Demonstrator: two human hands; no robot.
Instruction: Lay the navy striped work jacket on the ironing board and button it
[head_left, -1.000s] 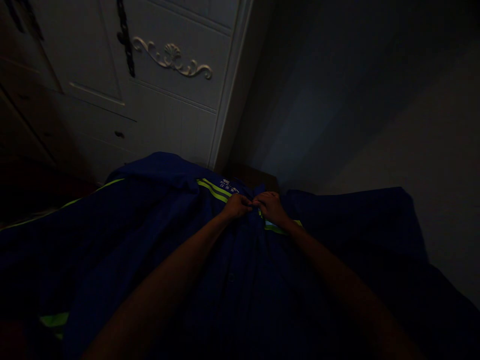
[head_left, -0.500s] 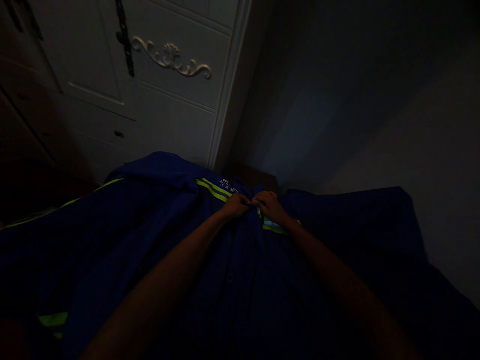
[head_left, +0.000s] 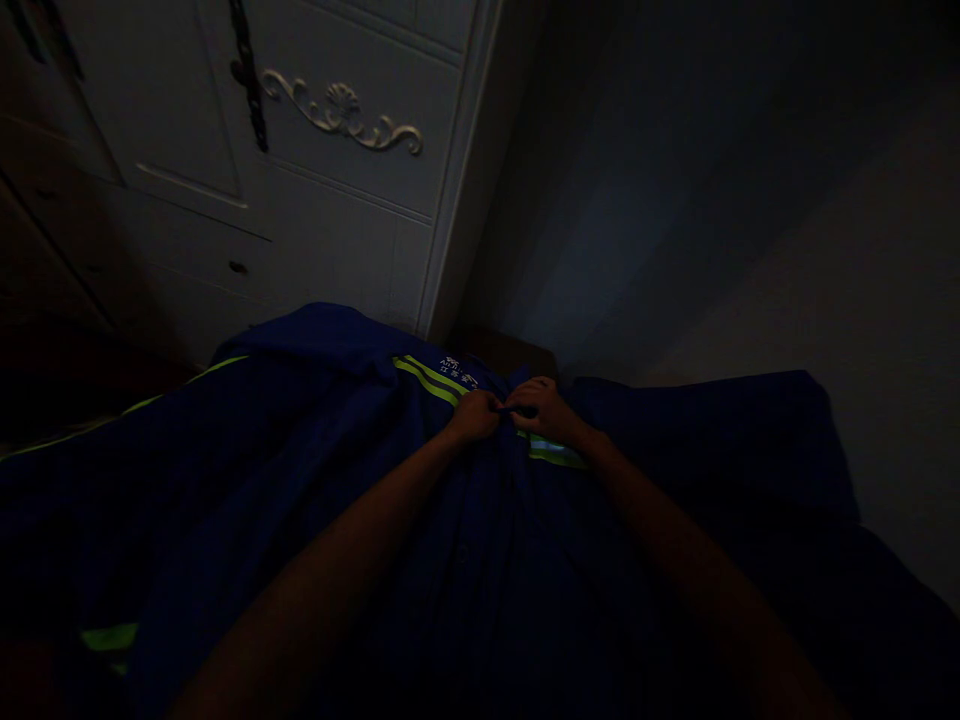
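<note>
And here, in very dim light, is the blue garment (head_left: 480, 520), spread wide and rumpled right below the person, its upper edge reaching toward the foot of the pale cabinet (head_left: 337, 200). It's a deep blue, sinking almost to black down low and over on the right, brighter along the raised folds on the left. Look at that trim: a double yellow-green stripe (head_left: 429, 380) glows left of centre, white lettering (head_left: 457, 372) sits just beside it, too small to read, and another band (head_left: 559, 450), yellow-green with a pale strip in it, shows under the right wrist. A thin bright line (head_left: 142, 405) runs along the far left side, and a short patch (head_left: 110, 637) gleams lower down. One round button (head_left: 463, 553) is faintly visible on the front. The left hand (head_left: 475, 417) and right hand (head_left: 546, 405) meet at the upper middle, each grip pinching a narrow, dark fold of cloth (head_left: 517, 410) between them.
</note>
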